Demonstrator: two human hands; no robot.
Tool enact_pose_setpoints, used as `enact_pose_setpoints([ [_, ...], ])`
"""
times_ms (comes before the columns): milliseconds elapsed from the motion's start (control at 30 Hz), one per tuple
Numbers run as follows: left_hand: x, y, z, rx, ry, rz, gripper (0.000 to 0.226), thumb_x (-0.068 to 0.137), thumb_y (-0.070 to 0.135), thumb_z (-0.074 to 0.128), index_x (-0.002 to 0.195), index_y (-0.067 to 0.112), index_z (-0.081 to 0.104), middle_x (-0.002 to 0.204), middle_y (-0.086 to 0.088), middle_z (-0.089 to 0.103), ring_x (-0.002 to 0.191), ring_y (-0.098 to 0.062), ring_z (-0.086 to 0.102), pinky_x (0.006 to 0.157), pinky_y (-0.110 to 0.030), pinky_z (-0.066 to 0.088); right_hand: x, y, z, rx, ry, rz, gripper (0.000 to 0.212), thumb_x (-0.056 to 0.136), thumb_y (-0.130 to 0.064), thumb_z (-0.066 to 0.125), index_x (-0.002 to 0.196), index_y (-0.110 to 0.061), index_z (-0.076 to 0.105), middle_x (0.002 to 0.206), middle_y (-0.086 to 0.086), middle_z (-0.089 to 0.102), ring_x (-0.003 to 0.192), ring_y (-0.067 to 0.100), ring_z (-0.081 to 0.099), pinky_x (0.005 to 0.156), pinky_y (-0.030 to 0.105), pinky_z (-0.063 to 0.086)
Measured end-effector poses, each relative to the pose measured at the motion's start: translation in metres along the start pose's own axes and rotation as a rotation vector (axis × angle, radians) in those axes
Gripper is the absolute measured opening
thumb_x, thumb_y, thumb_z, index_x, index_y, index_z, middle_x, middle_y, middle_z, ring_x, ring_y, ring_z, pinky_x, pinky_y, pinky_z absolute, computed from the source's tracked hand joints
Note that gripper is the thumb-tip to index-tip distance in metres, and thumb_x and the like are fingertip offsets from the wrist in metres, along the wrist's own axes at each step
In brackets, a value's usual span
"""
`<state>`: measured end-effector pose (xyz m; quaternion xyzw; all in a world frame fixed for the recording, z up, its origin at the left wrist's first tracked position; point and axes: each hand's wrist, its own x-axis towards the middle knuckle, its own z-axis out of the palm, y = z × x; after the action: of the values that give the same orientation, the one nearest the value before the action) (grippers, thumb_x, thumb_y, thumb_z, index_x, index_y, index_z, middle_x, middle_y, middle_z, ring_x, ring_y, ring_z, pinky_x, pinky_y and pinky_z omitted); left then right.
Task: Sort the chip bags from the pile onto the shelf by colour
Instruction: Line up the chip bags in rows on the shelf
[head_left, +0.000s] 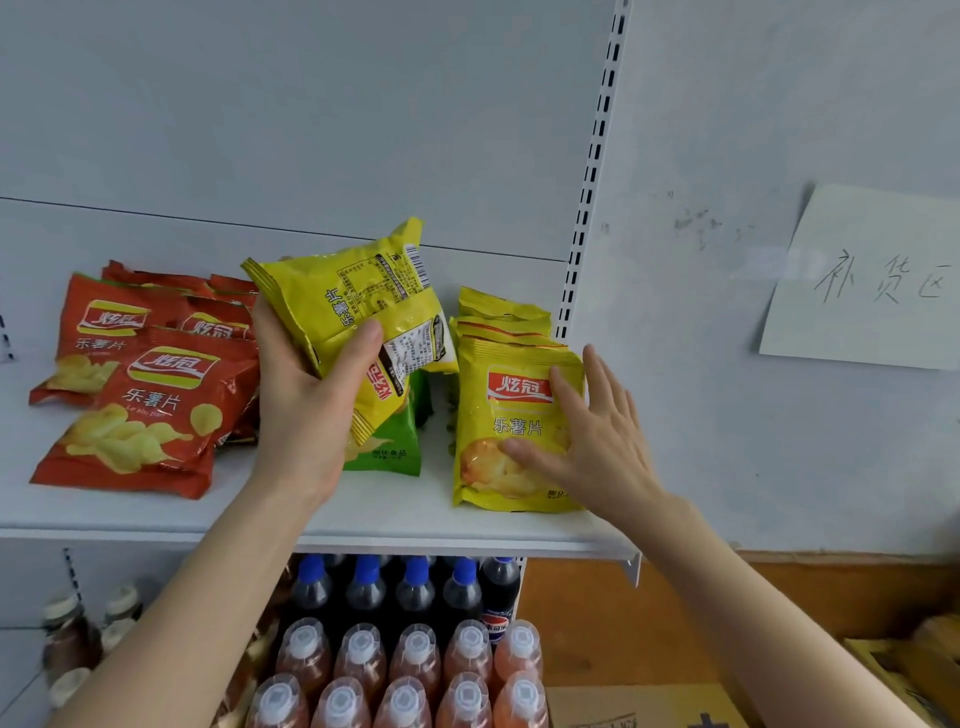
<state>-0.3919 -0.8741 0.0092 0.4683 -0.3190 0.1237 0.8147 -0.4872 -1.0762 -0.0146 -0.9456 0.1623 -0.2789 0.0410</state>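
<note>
The left hand (306, 410) clamps thumb and fingers round a crinkly yellow foil chip bag (353, 306), raised back-side out just left of the stack of yellow chip bags (478, 483) on the white metal shelf (363, 514). The right hand (597, 441) lies flat on that stack, fingers spread, probably steadying it for the newcomer. A green chip bag (395, 452) lies left of the stack, with red chip bags (150, 410) farther left.

Bright, even, diffuse light; weak shadows beneath red chip bags (140, 415). Slight sheen on held yellow chip bag (296, 291). Wide-angle bend tilts slotted upright (592, 171); bottom-edge bottles (405, 670) soft.
</note>
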Motion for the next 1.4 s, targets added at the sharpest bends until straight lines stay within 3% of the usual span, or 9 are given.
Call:
enact_pose_setpoints([
  [167, -0.003, 0.002, -0.002, -0.005, -0.008, -0.021, 0.058, 0.066, 0.036, 0.072, 0.116, 0.037, 0.043, 0.123, 0.003, 0.060, 0.113, -0.021, 0.061, 0.092, -0.058, 0.048, -0.002, 0.003, 0.010, -0.025, 0.100, -0.297, 0.080, 0.083, -0.076, 0.013, 0.137, -0.027, 0.045, 0.150, 0.007, 0.032, 0.141, 0.024, 0.023, 0.111, 0.049, 0.013],
  [300, -0.004, 0.003, 0.000, -0.020, -0.010, -0.053, 0.057, 0.067, 0.034, 0.073, 0.116, 0.036, 0.044, 0.121, 0.002, 0.062, 0.112, -0.024, 0.062, 0.091, -0.061, 0.047, 0.000, 0.002, 0.007, -0.113, -0.072, -0.269, 0.096, 0.066, -0.080, -0.013, 0.146, -0.037, 0.017, 0.157, -0.007, 0.012, 0.145, 0.012, -0.002, 0.113, 0.036, -0.008],
  [467, -0.007, 0.008, 0.000, -0.027, -0.048, -0.054, 0.053, 0.067, 0.035, 0.073, 0.113, 0.038, 0.047, 0.121, 0.002, 0.063, 0.112, -0.026, 0.062, 0.090, -0.061, 0.047, 0.000, 0.003, 0.004, -0.100, -0.051, -0.259, 0.100, 0.064, -0.080, -0.020, 0.147, -0.037, 0.017, 0.157, -0.006, 0.008, 0.145, 0.011, -0.003, 0.113, 0.037, -0.011],
  [667, -0.010, 0.008, -0.002, 0.053, -0.063, 0.031, 0.053, 0.067, 0.040, 0.073, 0.114, 0.042, 0.047, 0.121, 0.006, 0.062, 0.114, -0.019, 0.060, 0.094, -0.053, 0.048, -0.003, 0.004, 0.001, 0.183, 0.176, -0.269, 0.078, 0.085, -0.069, 0.019, 0.134, -0.017, 0.049, 0.143, 0.005, 0.043, 0.136, 0.018, 0.033, 0.112, 0.037, 0.017],
  [833, -0.020, 0.012, 0.010, 0.506, -0.212, 0.417, 0.052, 0.078, 0.023, 0.071, 0.122, 0.033, 0.045, 0.116, 0.021, 0.056, 0.111, 0.016, 0.048, 0.093, -0.007, 0.038, -0.003, -0.030, -0.045, 1.105, 0.147, 0.057, 0.023, 0.093, -0.039, 0.046, 0.090, -0.022, 0.061, 0.088, 0.004, 0.070, 0.082, 0.018, 0.067, 0.078, 0.037, 0.055],
  [967, -0.030, -0.004, 0.020, 1.028, -0.501, 0.750, 0.082, 0.065, 0.001, 0.076, 0.134, 0.030, 0.041, 0.142, -0.015, 0.044, 0.131, -0.032, 0.039, 0.103, -0.047, 0.038, 0.009, -0.042, -0.069, 1.334, -0.070, 0.103, 0.024, 0.088, -0.035, 0.056, 0.099, -0.015, 0.059, 0.073, -0.002, 0.068, 0.060, 0.012, 0.066, 0.054, 0.024, 0.053],
  [1033, -0.033, -0.009, 0.023, 1.104, -0.566, 0.800, 0.070, 0.072, 0.021, 0.075, 0.134, 0.030, 0.042, 0.145, -0.018, 0.040, 0.134, -0.034, 0.030, 0.101, -0.055, 0.029, 0.012, -0.043, -0.071, 1.326, -0.070, 0.112, 0.023, 0.087, -0.021, 0.062, 0.108, -0.013, 0.057, 0.079, -0.001, 0.069, 0.062, 0.011, 0.066, 0.056, 0.025, 0.055],
  [1200, -0.045, 0.000, 0.019, 0.733, -0.466, 0.613, 0.046, 0.085, 0.052, 0.056, 0.124, 0.026, 0.055, 0.147, -0.009, 0.037, 0.139, -0.017, 0.029, 0.114, -0.028, 0.028, 0.010, -0.031, -0.069, 1.375, -0.037, 0.140, 0.016, 0.090, -0.009, 0.057, 0.104, -0.016, 0.056, 0.088, 0.004, 0.069, 0.070, 0.015, 0.066, 0.065, 0.028, 0.055],
  [1400, -0.048, 0.012, 0.022, 0.253, -0.250, -0.077, 0.071, 0.069, 0.047, 0.077, 0.128, 0.042, 0.038, 0.125, 0.001, 0.060, 0.110, -0.008, 0.061, 0.084, -0.025, 0.054, -0.001, -0.030, -0.063, 1.444, -0.077, 0.104, 0.014, 0.093, -0.013, 0.052, 0.100, -0.024, 0.058, 0.087, -0.001, 0.070, 0.074, 0.016, 0.068, 0.073, 0.036, 0.057],
])
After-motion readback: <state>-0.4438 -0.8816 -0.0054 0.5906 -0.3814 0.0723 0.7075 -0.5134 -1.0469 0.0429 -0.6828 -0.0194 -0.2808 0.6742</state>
